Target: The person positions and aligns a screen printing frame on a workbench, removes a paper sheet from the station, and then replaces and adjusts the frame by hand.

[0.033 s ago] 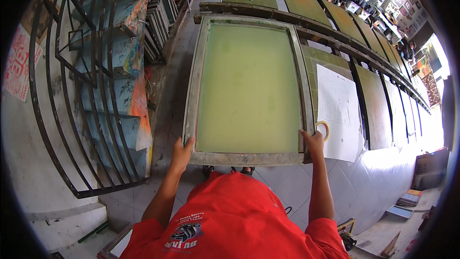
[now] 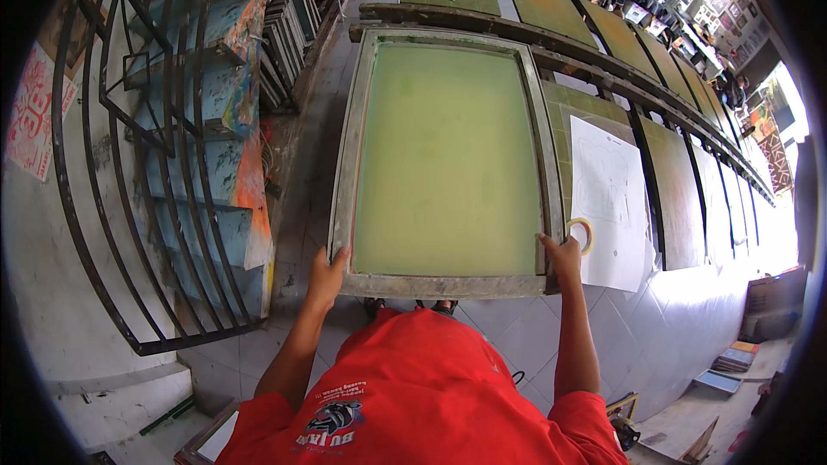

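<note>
Held in front of me is a large screen-printing frame (image 2: 343,181) with yellow-green mesh (image 2: 448,155) and worn grey edges. My left hand (image 2: 326,278) is closed around its near left corner, thumb on top. At the near right corner my right hand (image 2: 564,258) grips the same frame, thumb over the edge and fingers hidden beneath. The frame's far end lies over or against a dark rail (image 2: 431,15); I cannot tell if it rests there. Just right of my right hand, a roll of tape (image 2: 587,237) sits on a white sheet with a faint drawing (image 2: 610,181).
Rows of green-brown printing boards (image 2: 551,7) run along the rails to the right. A black metal railing (image 2: 112,198) and paint-stained blue steps (image 2: 194,164) stand on the left, with several stacked frames (image 2: 282,52) behind. Cardboard boxes (image 2: 769,297) are at the right.
</note>
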Tool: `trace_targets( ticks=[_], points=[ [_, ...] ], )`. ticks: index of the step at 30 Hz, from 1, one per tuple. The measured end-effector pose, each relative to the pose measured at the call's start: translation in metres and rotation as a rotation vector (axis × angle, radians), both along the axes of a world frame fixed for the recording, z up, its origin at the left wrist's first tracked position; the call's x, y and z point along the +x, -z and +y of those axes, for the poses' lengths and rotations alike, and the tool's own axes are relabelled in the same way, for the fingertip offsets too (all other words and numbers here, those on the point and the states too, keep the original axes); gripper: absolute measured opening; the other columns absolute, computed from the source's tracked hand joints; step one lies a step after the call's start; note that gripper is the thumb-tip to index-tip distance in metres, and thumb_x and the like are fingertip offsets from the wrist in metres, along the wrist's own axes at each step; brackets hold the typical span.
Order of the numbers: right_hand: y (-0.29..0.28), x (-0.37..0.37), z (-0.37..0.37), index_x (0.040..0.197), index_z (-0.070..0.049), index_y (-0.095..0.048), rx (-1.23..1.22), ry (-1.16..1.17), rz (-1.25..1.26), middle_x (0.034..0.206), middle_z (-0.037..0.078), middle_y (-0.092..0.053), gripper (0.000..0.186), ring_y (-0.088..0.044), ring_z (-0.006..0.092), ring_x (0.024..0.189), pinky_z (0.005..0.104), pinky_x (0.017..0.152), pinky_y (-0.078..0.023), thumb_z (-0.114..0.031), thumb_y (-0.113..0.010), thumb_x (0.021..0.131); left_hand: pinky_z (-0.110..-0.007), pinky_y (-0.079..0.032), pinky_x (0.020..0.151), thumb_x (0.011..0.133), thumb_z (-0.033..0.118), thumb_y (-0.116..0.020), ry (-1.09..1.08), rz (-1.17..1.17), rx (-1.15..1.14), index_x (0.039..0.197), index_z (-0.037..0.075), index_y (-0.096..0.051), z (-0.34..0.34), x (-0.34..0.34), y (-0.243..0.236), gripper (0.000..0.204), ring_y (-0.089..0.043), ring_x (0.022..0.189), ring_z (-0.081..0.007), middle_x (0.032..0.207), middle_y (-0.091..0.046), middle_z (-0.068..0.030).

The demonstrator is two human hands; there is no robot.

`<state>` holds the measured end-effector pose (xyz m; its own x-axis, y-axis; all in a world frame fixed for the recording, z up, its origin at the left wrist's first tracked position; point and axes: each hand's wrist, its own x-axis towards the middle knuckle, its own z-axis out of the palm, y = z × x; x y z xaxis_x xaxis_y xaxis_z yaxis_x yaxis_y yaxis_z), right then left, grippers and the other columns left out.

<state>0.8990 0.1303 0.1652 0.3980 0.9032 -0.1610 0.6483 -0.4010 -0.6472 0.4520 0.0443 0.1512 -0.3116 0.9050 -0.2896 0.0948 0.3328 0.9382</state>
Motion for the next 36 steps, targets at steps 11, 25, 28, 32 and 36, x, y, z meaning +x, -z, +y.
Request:
trace_targets(
  ticks=[11,25,28,32,36],
  points=[
    [0.023,0.007,0.018,0.096,0.015,-0.059,0.0,-0.037,-0.006,0.09,0.03,-0.064,0.066,-0.063,0.0402,0.088,0.0436,0.077,-0.048,-0.042,-0.073,0.067,-0.032,-0.044,0.084,0.092,0.029,-0.057,-0.023,0.02,0.016,0.114,-0.003,-0.055,0.009,-0.004,0.015,0.039,-0.058,0.095,-0.0198,0.103,-0.063,-0.0127],
    [0.03,0.001,0.011,0.094,0.013,-0.059,0.012,0.004,0.136,0.079,0.017,-0.065,0.048,-0.062,0.0216,0.07,0.0336,0.066,-0.049,-0.027,-0.073,0.071,-0.031,-0.044,0.085,0.092,0.028,-0.057,-0.061,0.041,-0.034,0.115,-0.004,-0.054,0.009,-0.004,0.004,0.04,-0.057,0.096,-0.0185,0.106,-0.062,-0.0123],
    [0.016,-0.009,0.006,0.094,0.012,-0.06,0.048,-0.026,0.094,0.079,0.017,-0.065,0.047,-0.062,0.0218,0.07,0.0336,0.066,-0.049,-0.027,-0.073,0.071,-0.031,-0.043,0.085,0.092,0.027,-0.058,-0.053,0.037,-0.033,0.116,-0.004,-0.054,0.005,-0.008,0.012,0.039,-0.057,0.096,-0.0183,0.106,-0.062,-0.012],
    [0.024,-0.001,0.002,0.096,0.011,-0.06,-0.042,-0.022,0.159,0.081,0.017,-0.065,0.048,-0.062,0.0218,0.071,0.0337,0.066,-0.049,-0.027,-0.074,0.07,-0.031,-0.043,0.086,0.092,0.027,-0.058,-0.033,-0.014,-0.054,0.116,-0.003,-0.054,0.005,-0.011,0.013,0.039,-0.057,0.096,-0.0182,0.106,-0.062,-0.0115],
    [0.023,-0.001,-0.002,0.099,0.011,-0.059,-0.046,-0.025,0.218,0.084,0.016,-0.065,0.049,-0.062,0.0208,0.073,0.0335,0.067,-0.049,-0.027,-0.074,0.07,-0.031,-0.043,0.085,0.092,0.027,-0.058,-0.015,-0.006,-0.049,0.116,-0.004,-0.055,0.005,-0.011,0.01,0.039,-0.057,0.096,-0.0177,0.105,-0.062,-0.0111]
  ],
)
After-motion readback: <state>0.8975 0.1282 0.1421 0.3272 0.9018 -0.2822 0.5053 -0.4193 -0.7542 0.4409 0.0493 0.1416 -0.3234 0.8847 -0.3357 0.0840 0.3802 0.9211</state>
